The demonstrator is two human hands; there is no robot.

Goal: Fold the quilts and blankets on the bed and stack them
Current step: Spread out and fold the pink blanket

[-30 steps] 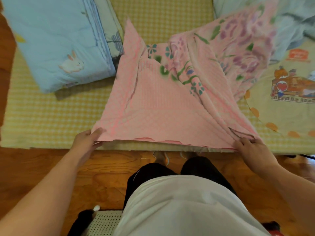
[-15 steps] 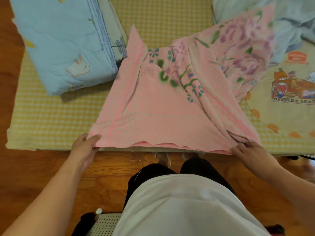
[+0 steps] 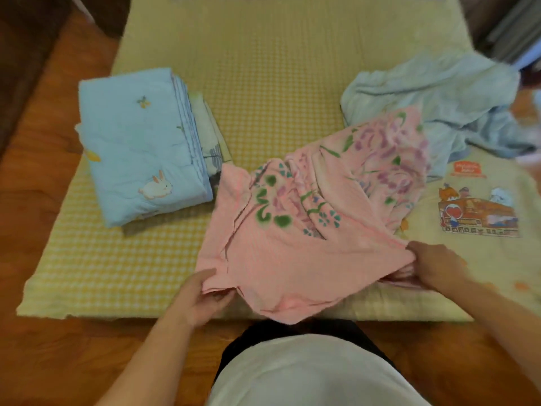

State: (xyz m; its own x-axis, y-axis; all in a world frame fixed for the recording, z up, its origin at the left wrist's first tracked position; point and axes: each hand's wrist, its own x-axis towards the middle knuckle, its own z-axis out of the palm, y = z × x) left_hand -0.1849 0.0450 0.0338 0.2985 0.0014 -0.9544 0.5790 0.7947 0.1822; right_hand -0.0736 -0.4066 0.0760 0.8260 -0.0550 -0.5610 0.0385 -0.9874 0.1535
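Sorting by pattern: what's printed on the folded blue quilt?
A white rabbit on the folded blue quilt, head view.

text: none legible | orange label (image 3: 467, 168) on cream cartoon quilt (image 3: 480, 238): lettering too blurred to read

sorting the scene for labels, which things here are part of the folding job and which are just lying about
Job:
pink floral blanket, gripped by left hand and right hand
folded blue rabbit quilt
crumpled light blue blanket
cartoon train quilt

Just there:
yellow checked mattress
wooden floor
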